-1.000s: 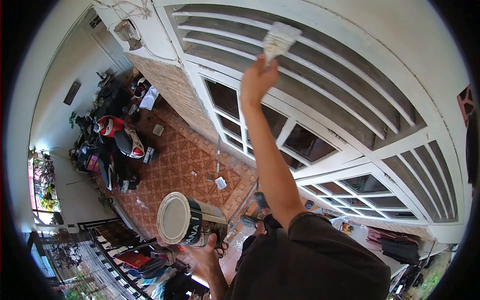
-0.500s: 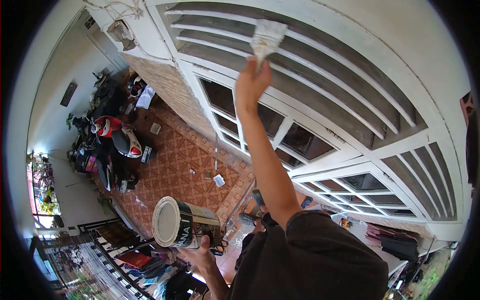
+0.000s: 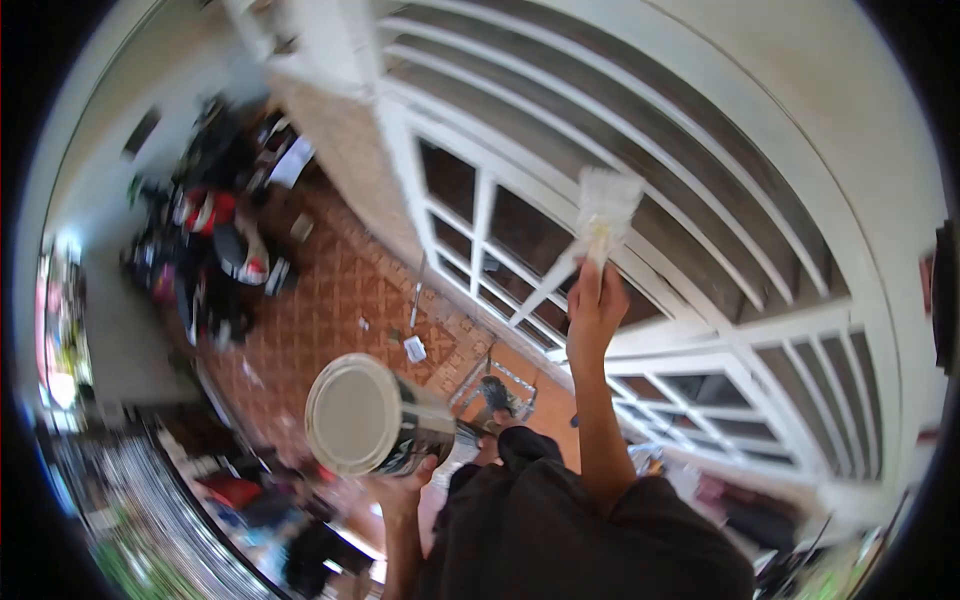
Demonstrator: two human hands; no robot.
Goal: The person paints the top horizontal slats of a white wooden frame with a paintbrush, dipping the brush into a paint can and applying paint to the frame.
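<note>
My right hand (image 3: pixel 597 312) is closed around the handle of a paintbrush (image 3: pixel 610 203). The wide, white-coated bristles point upward and overlap the lowest slats of the white louvre vent (image 3: pixel 655 118) above the windows. Lower down, my left hand (image 3: pixel 403 490) grips a paint can (image 3: pixel 425 425) from beneath and the side. The can leans so that its round, pale end faces me, with a dark label along its side. Motion smears some of the view.
White-framed windows (image 3: pixel 483 215) run below the vent. Far below lies a patterned brown tile floor (image 3: pixel 330 300) with a small white container (image 3: pixel 414 348) on it. A red and white motorbike (image 3: pixel 225 230) is parked at the left. Clothes (image 3: pixel 245 495) hang at lower left.
My right hand has brought the brush down and to the right, from the upper slats to the vent's lower edge. The can is still in my left hand, and the view has shifted.
</note>
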